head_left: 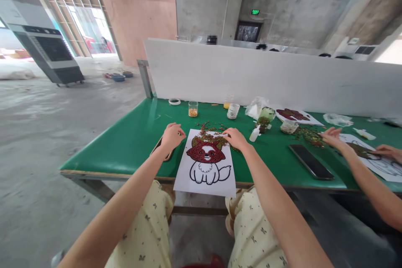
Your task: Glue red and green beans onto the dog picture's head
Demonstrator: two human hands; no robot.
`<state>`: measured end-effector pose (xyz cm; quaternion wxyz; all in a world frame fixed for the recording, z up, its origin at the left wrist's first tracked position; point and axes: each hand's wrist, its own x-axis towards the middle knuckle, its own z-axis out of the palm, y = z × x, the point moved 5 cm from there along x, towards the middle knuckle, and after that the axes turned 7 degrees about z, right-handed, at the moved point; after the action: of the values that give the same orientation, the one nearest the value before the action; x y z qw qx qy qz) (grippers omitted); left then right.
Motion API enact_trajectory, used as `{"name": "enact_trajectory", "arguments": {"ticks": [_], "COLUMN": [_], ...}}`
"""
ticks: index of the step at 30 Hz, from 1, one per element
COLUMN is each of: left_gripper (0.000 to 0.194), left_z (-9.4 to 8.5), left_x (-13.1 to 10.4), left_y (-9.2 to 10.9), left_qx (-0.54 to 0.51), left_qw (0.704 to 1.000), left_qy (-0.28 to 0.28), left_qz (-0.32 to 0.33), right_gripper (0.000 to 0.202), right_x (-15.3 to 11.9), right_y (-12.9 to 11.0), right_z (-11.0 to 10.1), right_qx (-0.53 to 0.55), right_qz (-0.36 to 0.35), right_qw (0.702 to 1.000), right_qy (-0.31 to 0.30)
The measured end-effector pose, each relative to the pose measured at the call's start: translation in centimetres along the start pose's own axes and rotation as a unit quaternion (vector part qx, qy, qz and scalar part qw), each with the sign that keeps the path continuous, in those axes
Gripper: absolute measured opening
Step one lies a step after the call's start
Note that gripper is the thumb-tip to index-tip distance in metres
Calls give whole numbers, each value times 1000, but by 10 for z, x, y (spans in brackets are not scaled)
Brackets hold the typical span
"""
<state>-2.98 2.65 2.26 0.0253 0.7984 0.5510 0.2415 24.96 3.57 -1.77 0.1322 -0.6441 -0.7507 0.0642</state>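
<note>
A white paper sheet (pixel 181 180) with a cartoon fox outline lies before me, overhanging the table's front edge. Dark red bean-like grains cover most of the fox's head (pixel 196 153), with greenish grains on the ears. My left hand (pixel 172 136) hovers left of the sheet above a phone (pixel 166 155), its fingers curled together; anything in them is too small to name. At the sheet's upper right corner, my right hand (pixel 236 139) has its fingertips pinched; what they hold is unclear. Loose red and green grains (pixel 211 130) spread across the sheet's top and the table beyond.
On the green table (pixel 125 142) stand a cup of yellow kernels (pixel 193 109), a whitish cup (pixel 233 111), a glue bottle (pixel 255 134) and a green-tinted jar (pixel 265 119). A black phone (pixel 310 162) lies right, near another person's hands (pixel 336 139). A white partition (pixel 251 75) rises behind.
</note>
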Motion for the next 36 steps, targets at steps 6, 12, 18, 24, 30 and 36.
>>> {"name": "enact_trajectory", "arguments": {"ticks": [6,12,18,24,30,36], "left_gripper": [21,22,22,21,20,18], "left_z": [5,10,14,15,13,16], "left_x": [0,-1,-2,-3,-5,-4], "left_y": [3,-1,-2,-1,2,1], "left_qx": [-11,-7,-9,-19,-16,-15], "left_qw": [1000,999,998,997,996,995], "left_qy": [-28,-52,-64,-76,-86,-99], "left_qz": [8,2,10,8,0,-4], "right_gripper": [34,47,51,54,45,42], "right_x": [11,9,5,4,8,10], "right_y": [-29,-8,22,34,33,26], "right_z": [26,24,14,14,18,17], "right_qx": [-6,-54,-60,-25,3,21], "right_qz": [-74,-19,82,113,69,50], "right_qw": [996,997,995,993,997,998], "right_qy": [-39,-46,-19,-28,-30,-36]}}
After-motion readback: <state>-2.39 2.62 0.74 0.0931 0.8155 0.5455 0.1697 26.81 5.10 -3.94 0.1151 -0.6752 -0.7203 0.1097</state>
